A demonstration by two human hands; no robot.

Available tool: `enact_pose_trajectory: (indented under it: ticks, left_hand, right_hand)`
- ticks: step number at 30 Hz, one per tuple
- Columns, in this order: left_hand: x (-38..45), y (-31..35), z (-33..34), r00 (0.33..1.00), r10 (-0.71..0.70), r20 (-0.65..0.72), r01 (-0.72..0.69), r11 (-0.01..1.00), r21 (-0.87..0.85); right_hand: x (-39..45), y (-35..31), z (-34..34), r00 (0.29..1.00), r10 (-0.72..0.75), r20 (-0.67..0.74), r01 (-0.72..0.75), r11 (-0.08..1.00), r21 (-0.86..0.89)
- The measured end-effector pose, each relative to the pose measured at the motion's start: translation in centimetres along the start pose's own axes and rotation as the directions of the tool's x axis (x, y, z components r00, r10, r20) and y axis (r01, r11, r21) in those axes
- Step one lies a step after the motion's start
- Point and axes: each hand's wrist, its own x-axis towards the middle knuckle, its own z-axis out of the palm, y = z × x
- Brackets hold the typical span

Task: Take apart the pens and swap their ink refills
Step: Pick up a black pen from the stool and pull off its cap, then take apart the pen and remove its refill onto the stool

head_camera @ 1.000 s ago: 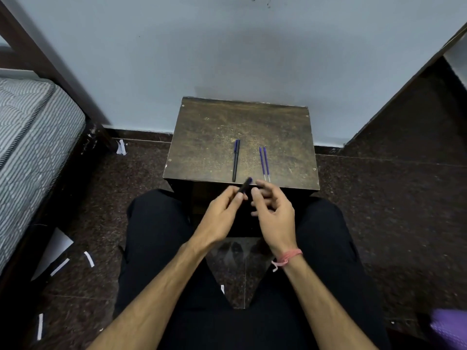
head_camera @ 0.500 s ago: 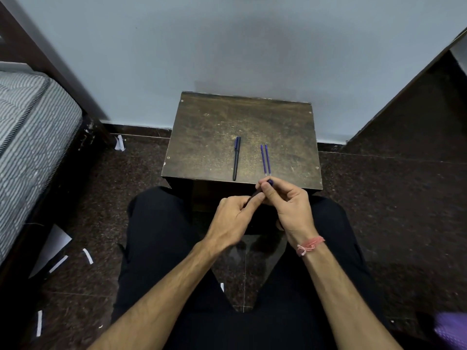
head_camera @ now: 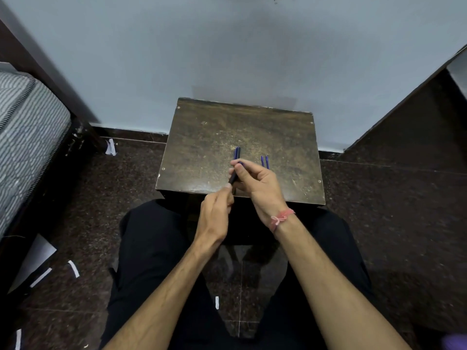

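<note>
I hold a dark pen barrel (head_camera: 233, 177) between both hands over the near edge of a small wooden table (head_camera: 202, 147). My left hand (head_camera: 214, 215) grips its lower end. My right hand (head_camera: 255, 180) pinches its upper, blue end between thumb and fingertips. A second dark blue pen (head_camera: 236, 153) lies on the table just beyond my right fingers, its near part hidden. Two thin blue ink refills (head_camera: 264, 161) lie side by side to the right, partly behind my right hand.
The table stands against a pale wall. A striped mattress (head_camera: 27, 137) on a dark frame is at the left. White paper scraps (head_camera: 73, 269) lie on the dark stone floor. My legs in black trousers are below the table.
Both hands have moved up and forward over the table's near edge with the pen barrel. My right hand now covers part of the lying pen and the refills.
</note>
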Motion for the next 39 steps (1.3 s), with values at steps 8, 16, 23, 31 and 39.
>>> enact_pose_trajectory:
  ticks: [8, 16, 23, 31, 39]
  left_hand:
    - [1.3, -1.1, -1.3, 0.996, -0.084, -0.027, 0.08, 0.991, -0.11]
    - [1.4, -0.4, -1.4, 0.993, -0.094, -0.068, 0.08, 0.979, -0.186]
    - [1.2, -0.1, -1.0, 0.994, -0.09, -0.067, 0.078, 0.983, -0.169]
    - [1.3, -0.7, -0.7, 0.998, -0.048, -0.037, 0.042, 0.988, -0.151]
    - [-0.5, -2.0, 1.6, 0.933, 0.079, 0.352, -0.072, 0.997, -0.032]
  right_hand:
    - [7.3, -2.4, 1.2, 0.992, -0.09, -0.093, 0.06, 0.956, -0.288]
    - [10.8, -1.5, 3.6, 0.98, -0.163, -0.112, -0.011, 0.521, -0.854]
    - [11.6, -1.2, 4.4, 0.968, -0.239, -0.072, -0.014, 0.235, -0.972]
    - [6.6, -2.6, 2.6, 0.912, -0.382, -0.151, 0.065, 0.496, -0.866]
    - [-5.1, 1.3, -3.9, 0.951, 0.009, -0.309, -0.07, 0.98, -0.187]
